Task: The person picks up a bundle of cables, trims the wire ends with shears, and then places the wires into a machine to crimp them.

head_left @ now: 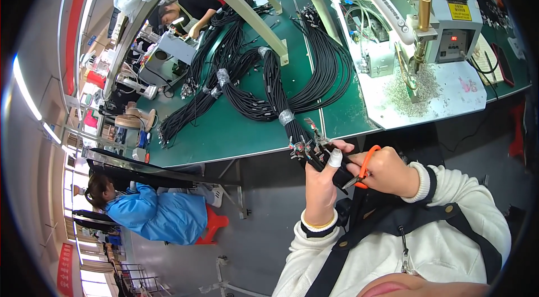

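Observation:
Near the front edge of the table, my left hand [321,187] is closed around the end of a bundle of black cables [276,86], its thumb wrapped in white. Stripped, metallic-looking cable ends [304,146] stick out beside its fingers. Close on its right, my right hand [387,172] grips small orange-handled scissors [368,163], their blades pointing down and left toward the left hand. A dark piece sits between the two hands; its kind cannot be made out. Clear wrap [286,116] binds the bundle just beyond my left hand.
More black cables [331,72] lie across the green table [224,142]. A benchtop machine [418,44] stands at the right, metal scraps [414,97] on its white base. A metal frame leg [261,33] rises among the cables. One person [154,213] sits at left, another works across the table.

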### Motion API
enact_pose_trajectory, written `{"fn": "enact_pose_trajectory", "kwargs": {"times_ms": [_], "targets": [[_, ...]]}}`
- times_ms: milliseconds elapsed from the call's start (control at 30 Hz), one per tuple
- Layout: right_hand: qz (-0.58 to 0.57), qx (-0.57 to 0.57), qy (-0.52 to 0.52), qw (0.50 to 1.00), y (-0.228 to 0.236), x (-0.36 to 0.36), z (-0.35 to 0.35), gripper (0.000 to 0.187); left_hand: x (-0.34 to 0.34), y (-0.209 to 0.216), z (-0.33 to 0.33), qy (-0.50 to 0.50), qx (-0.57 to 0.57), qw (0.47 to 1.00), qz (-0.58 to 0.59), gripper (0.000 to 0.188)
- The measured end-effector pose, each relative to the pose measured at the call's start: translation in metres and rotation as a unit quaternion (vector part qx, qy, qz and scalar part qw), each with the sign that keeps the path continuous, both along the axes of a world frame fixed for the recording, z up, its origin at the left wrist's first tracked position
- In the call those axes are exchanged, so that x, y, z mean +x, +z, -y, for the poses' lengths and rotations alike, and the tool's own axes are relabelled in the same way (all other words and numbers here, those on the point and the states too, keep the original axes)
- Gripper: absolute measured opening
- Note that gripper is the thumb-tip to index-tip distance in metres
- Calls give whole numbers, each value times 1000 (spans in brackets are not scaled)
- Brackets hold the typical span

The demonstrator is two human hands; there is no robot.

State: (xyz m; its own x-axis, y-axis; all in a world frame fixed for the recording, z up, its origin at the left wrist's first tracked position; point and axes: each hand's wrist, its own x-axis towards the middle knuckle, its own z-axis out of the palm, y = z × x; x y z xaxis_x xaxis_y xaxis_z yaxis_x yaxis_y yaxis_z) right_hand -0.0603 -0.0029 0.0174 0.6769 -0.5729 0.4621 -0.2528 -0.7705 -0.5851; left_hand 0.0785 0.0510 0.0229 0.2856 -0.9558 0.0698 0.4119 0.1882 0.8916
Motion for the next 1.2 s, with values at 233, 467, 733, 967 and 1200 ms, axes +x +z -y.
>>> {"fn": "enact_pose_trajectory", "kwargs": {"times_ms": [233, 467, 733, 967, 1200], "targets": [[247, -34, 16, 968, 20, -26, 10, 22, -12, -8, -6, -114, -14, 992, -44, 19], [95, -119, 44, 987, 58, -20, 5, 28, -35, -46, -12, -142, 23, 979, 143, 16], [34, -151, 123, 980, 50, -33, 13, 28, -77, -74, 19, -63, -90, 981, 160, 19], [-2, -206, 63, 976, 43, -38, 11, 33, -71, -60, 9, -94, 14, 985, 147, 21], [-61, -145, 104, 982, 40, -34, 10, 30, -54, -36, -3, -194, 103, 976, -15, 28]]}}
